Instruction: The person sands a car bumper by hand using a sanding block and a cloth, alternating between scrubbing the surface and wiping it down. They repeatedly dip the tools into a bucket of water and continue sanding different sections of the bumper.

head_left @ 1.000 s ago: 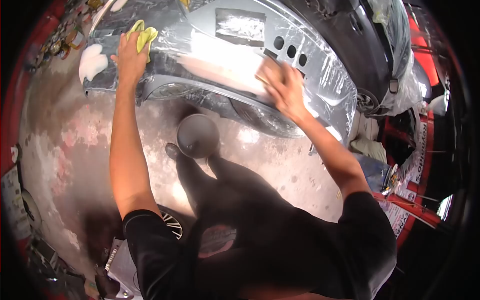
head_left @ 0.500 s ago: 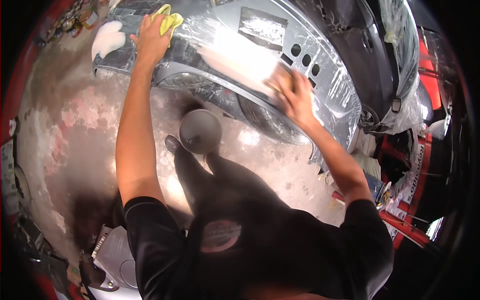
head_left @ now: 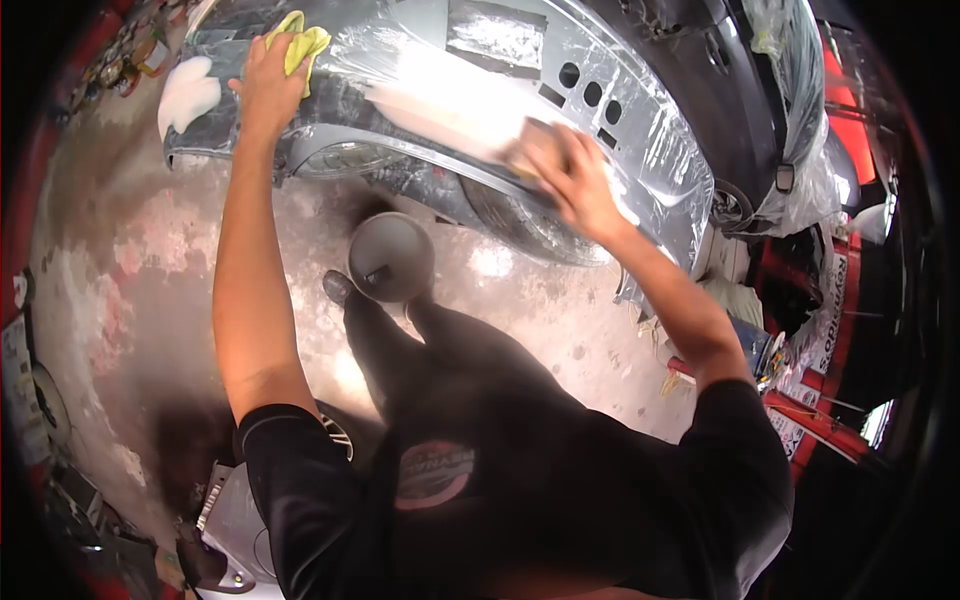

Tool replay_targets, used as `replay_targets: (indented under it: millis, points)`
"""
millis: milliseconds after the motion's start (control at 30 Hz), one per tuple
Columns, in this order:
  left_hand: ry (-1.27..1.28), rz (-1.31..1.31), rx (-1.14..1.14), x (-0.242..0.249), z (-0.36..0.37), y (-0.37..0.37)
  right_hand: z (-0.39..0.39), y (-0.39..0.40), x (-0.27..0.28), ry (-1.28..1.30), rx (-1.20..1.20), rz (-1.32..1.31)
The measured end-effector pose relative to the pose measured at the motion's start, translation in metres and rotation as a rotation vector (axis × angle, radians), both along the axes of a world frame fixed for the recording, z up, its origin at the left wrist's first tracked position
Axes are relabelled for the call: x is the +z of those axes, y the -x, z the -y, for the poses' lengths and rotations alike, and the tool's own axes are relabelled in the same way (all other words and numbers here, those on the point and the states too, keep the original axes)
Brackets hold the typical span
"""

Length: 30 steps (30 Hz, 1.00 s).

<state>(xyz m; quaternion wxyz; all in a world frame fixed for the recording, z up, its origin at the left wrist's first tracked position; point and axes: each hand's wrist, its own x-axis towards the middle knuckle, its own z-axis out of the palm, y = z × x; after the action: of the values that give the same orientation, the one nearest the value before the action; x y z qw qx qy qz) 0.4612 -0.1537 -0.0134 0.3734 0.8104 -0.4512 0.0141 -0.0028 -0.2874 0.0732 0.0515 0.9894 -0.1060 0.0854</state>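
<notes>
My left hand (head_left: 266, 88) rests on the far left of a scuffed grey car body panel (head_left: 420, 35), its fingers closed over a yellow cloth (head_left: 313, 44). A pale patch of filler (head_left: 190, 92) lies to the left of that hand. My right hand (head_left: 583, 188), somewhat blurred by motion, grips a brownish sanding block (head_left: 540, 137) flat against the panel. The block is at the right end of a long, pale filler strip (head_left: 440, 115), which shines brightly under the light. Part of the block is hidden under my fingers.
A round grey bucket (head_left: 392, 262) stands on the stained concrete floor (head_left: 150, 260) by my feet. Beyond the panel is a dark car (head_left: 755, 110) with clear plastic sheeting (head_left: 800, 190). Red equipment (head_left: 815, 420) stands at the right; a silver part (head_left: 240, 515) lies lower left.
The camera view has shifted, so the panel and both hands appear farther left. My right hand has moved slightly with the block along the panel. My left hand still holds the cloth there.
</notes>
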Motion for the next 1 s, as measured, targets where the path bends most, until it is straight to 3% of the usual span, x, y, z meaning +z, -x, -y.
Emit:
replay_targets:
  millis: [133, 167, 233, 300, 433, 500, 633, 733, 867, 900, 1000]
  points:
    - [-0.045, 0.016, -0.026, 0.003, -0.002, 0.004, -0.021, -0.186, -0.007, -0.138, 0.132, 0.069]
    - [-0.027, 0.005, -0.041, 0.004, -0.001, 0.000, -0.026, -0.214, -0.010, 0.032, 0.116, 0.054]
    - [-0.045, 0.013, -0.075, 0.000, 0.008, 0.003, -0.018, -0.198, -0.017, -0.048, 0.190, 0.185]
    - [-0.055, 0.023, -0.051, -0.004, 0.001, -0.012, -0.002, -0.119, -0.009, -0.032, 0.215, 0.111]
    - [-0.015, 0.048, 0.003, -0.013, 0.004, -0.006, -0.003, 0.034, 0.009, -0.080, -0.036, -0.026]
    - [-0.014, 0.015, -0.007, -0.001, -0.003, 0.006, -0.005, -0.023, 0.006, -0.109, 0.017, 0.100]
    - [-0.040, 0.004, -0.028, -0.005, -0.006, 0.003, -0.007, -0.228, -0.005, -0.029, 0.077, 0.157]
    - [-0.065, -0.010, -0.067, 0.002, -0.003, -0.002, 0.006, -0.225, -0.012, 0.013, 0.184, 0.278]
    - [-0.056, -0.008, -0.005, 0.003, -0.001, 0.000, -0.003, -0.060, 0.020, -0.012, 0.002, 0.077]
    - [-0.051, -0.018, 0.015, 0.000, -0.002, 0.002, 0.008, -0.012, 0.003, 0.004, 0.004, 0.032]
    - [-0.004, 0.015, 0.033, 0.002, -0.001, 0.011, 0.001, -0.055, 0.006, 0.006, 0.044, 0.047]
